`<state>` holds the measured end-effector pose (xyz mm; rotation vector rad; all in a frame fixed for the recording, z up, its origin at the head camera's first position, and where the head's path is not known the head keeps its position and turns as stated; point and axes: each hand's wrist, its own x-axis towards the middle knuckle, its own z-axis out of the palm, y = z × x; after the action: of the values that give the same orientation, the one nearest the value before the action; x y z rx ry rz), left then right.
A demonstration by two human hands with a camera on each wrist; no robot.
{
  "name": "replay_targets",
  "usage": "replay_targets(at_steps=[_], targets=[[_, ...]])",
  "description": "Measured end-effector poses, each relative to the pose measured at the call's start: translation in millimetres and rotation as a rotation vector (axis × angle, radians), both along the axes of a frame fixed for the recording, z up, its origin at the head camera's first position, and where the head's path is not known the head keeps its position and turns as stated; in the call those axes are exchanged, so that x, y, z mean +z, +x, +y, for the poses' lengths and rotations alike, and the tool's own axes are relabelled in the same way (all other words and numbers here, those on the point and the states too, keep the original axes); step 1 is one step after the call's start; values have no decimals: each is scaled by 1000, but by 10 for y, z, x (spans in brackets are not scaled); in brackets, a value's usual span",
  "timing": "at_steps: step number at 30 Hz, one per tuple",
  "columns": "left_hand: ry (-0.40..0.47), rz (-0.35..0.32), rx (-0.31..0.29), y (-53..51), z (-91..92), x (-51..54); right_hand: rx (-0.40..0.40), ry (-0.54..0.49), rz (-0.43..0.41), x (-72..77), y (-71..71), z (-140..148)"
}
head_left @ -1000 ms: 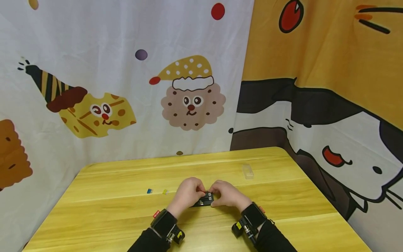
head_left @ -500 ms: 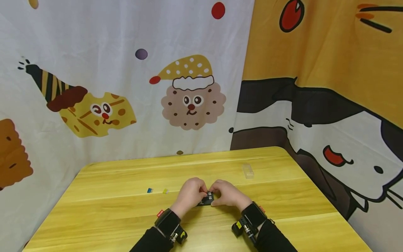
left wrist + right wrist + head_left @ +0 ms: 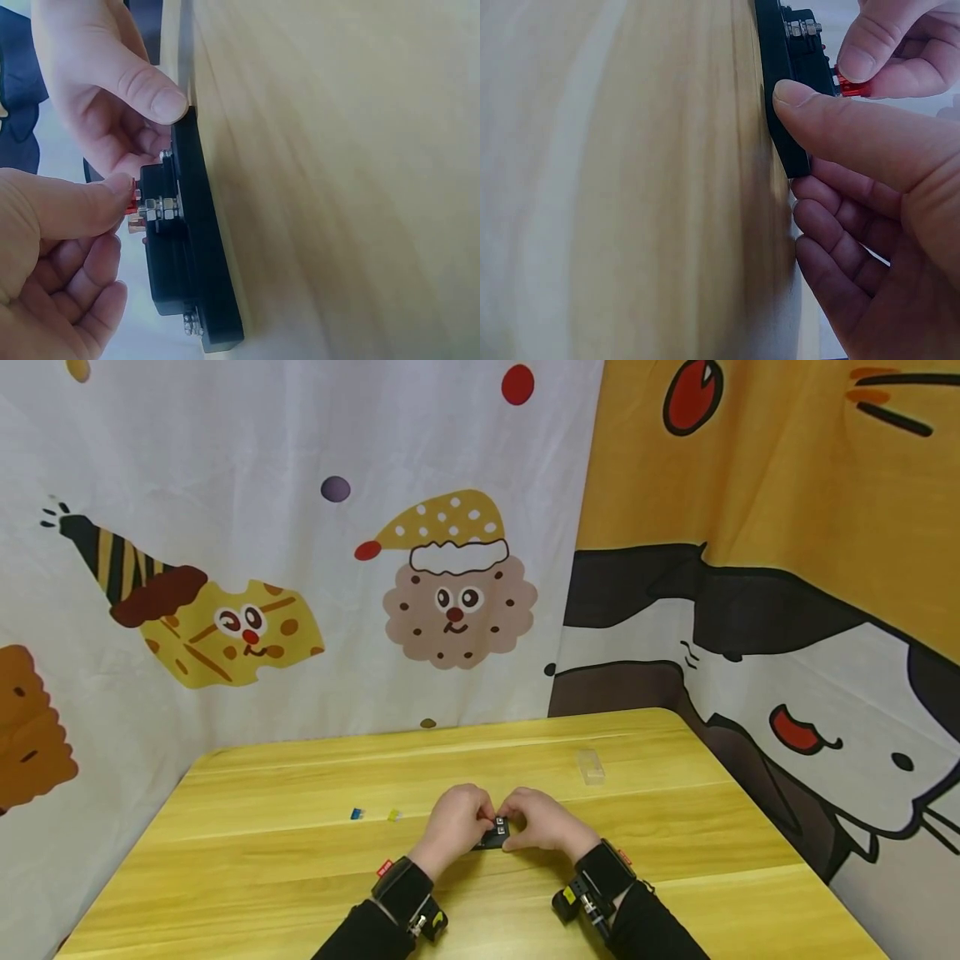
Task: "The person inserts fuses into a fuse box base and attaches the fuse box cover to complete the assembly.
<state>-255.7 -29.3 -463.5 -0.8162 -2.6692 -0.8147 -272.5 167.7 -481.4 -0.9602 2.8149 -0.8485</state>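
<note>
A black fuse block (image 3: 493,838) with metal studs and nuts lies flat on the table between my hands. My left hand (image 3: 454,818) pinches a red blade fuse (image 3: 856,89) between thumb and forefinger at the block's top face; its blades are hidden, so how deep it sits cannot be told. My right hand (image 3: 546,821) holds the block's right end, thumb on top and fingers against the side and below the edge. A blue blade fuse (image 3: 356,814) and a yellow one (image 3: 393,816) lie on the table left of my left hand.
A clear plastic cover (image 3: 591,767) lies farther back on the right of the wooden table (image 3: 262,860). Printed cartoon curtains (image 3: 262,460) hang behind the table and along its right side.
My left hand has shifted slightly to the right along the fuse block with the red fuse, then stayed nearly still. The right hand keeps its place on the block.
</note>
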Motion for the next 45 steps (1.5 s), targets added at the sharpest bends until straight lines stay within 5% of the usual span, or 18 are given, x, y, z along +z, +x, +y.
replay_targets(at_steps=[22,32,45], targets=[[-16,67,15,0,8,-49,-2,3,-7,8,-1,-11],[-112,56,60,-14,63,9,-1,-3,-9,6,-11,-11],[-109,18,77,-28,77,7,3,-7,-5,34,9,-13]])
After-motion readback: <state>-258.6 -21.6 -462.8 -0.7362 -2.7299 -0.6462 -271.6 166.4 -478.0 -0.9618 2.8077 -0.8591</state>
